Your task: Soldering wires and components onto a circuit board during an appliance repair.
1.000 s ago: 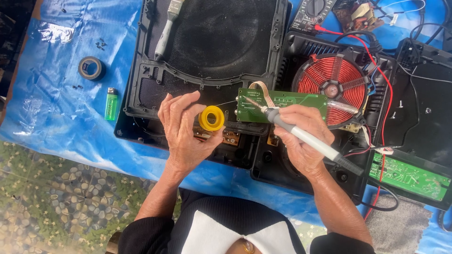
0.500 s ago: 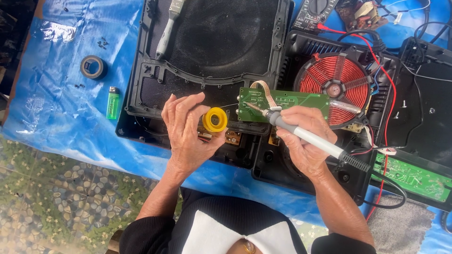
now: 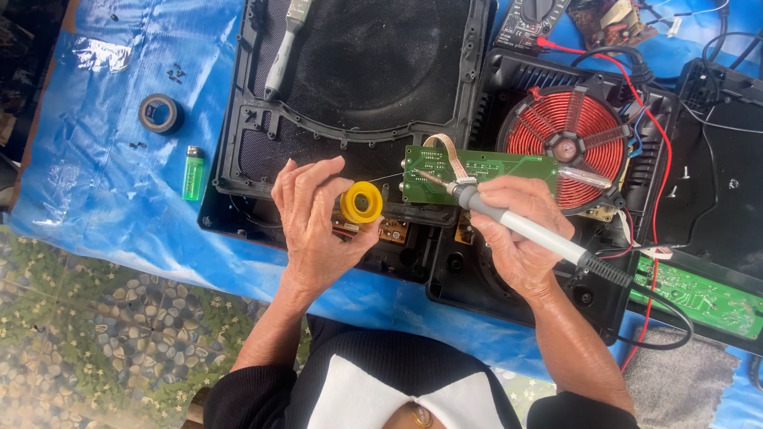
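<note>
My left hand [image 3: 314, 218] holds a yellow spool of solder wire [image 3: 362, 202], with a thin strand running right toward a green circuit board [image 3: 485, 168]. My right hand [image 3: 517, 230] grips a grey-handled soldering iron [image 3: 517, 225] like a pen, its tip touching the left part of that board. The board lies on the black base of an opened induction cooker [image 3: 556, 262], beside the red copper coil [image 3: 574, 145]. A flat ribbon cable arches over the board.
The cooker's black top panel [image 3: 358, 71] lies at the back with a grey brush [image 3: 284, 48] on it. A roll of black tape [image 3: 160, 113] and a green lighter [image 3: 192, 172] sit on the blue plastic sheet [image 3: 95, 183]. A multimeter with red lead and another green board [image 3: 699, 298] are right.
Both hands have stayed almost in place over the board. The view has shifted slightly, and the spool and iron tip remain at the board's left part.
</note>
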